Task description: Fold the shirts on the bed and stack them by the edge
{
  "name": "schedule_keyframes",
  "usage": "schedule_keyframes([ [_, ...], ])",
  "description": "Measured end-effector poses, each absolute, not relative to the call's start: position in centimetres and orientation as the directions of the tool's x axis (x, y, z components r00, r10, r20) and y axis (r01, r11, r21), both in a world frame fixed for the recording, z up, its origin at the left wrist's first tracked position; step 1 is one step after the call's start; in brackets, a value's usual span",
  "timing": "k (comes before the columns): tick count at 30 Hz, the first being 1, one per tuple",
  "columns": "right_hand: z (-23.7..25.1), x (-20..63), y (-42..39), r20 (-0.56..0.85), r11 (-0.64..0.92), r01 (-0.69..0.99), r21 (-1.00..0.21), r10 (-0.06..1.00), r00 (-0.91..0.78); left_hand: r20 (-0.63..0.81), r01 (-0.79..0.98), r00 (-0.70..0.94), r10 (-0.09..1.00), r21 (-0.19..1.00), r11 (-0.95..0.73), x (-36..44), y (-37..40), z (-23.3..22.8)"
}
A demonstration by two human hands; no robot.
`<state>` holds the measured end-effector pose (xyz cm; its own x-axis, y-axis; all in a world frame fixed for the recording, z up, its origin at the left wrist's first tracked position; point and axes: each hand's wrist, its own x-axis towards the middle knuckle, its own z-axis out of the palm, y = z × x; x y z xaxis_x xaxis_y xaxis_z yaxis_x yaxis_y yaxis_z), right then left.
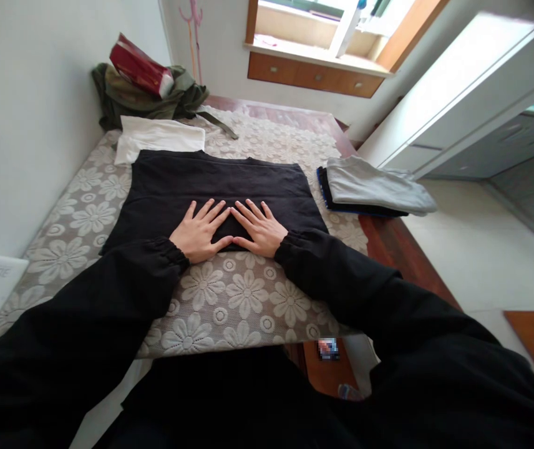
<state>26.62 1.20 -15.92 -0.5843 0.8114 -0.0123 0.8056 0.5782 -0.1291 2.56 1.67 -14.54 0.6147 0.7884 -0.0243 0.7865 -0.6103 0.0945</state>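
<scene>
A black garment (220, 178), perhaps a folded shirt, lies spread flat on the table with a flower-patterned cloth (243, 293). Near its front edge, my left hand (200, 232) rests palm down with fingers spread. My right hand (260, 229) lies flat beside it, also with fingers apart. The thumbs and index fingertips of the two hands meet or nearly meet, framing a patch of black fabric. Neither hand grips anything. Parts of the garment's front edge are hidden under my hands and sleeves.
A white folded cloth (159, 138) lies behind the garment at the left. Further back sit a green bag (148, 103) and a red package (138, 65). At the right edge is a stack of folded clothes with a grey garment (374, 186) on top. A wall borders the left.
</scene>
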Motion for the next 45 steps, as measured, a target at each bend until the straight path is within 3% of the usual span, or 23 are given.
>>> schedule_keyframes([
  [11, -15.4, 26.9, 1.4, -0.011, 0.575, 0.809, -0.124, 0.814, -0.580, -0.035, 0.785, 0.610, 0.791, 0.159, -0.599, 2.2, 2.3, -14.8],
  [21, -15.7, 26.8, 2.5, -0.012, 0.521, 0.844, -0.126, 0.850, -0.526, 0.005, 0.812, 0.574, 0.819, 0.124, -0.570, 1.5, 3.3, -15.0],
  [31, -17.2, 35.3, 1.2, 0.041, 0.369, 0.915, -0.162, 0.929, -0.368, 0.051, 0.895, 0.423, 0.905, 0.133, -0.426, -6.2, 2.6, -15.6],
  [35, -16.5, 37.1, 1.4, -0.046, 0.335, 0.928, -0.164, 0.937, -0.347, -0.001, 0.918, 0.383, 0.924, 0.108, -0.381, -7.9, 2.4, -15.1],
  [38, -14.8, 35.6, 2.8, -0.123, 0.312, 0.935, -0.170, 0.934, -0.334, -0.134, 0.939, 0.345, 0.929, 0.042, -0.342, -6.8, 3.8, -13.6],
  [40, -13.8, 33.1, 4.5, -0.087, 0.354, 0.920, -0.171, 0.924, -0.372, -0.172, 0.940, 0.337, 0.926, 0.002, -0.342, -4.5, 5.4, -12.4],
  [43, -13.5, 28.2, 7.7, -0.009, 0.452, 0.878, -0.158, 0.889, -0.459, -0.058, 0.904, 0.426, 0.903, 0.062, -0.423, 0.6, 8.5, -11.8],
  [45, -14.2, 25.3, 9.8, -0.034, 0.417, 0.895, -0.161, 0.903, -0.427, -0.035, 0.896, 0.429, 0.903, 0.141, -0.420, 3.6, 10.4, -12.6],
])
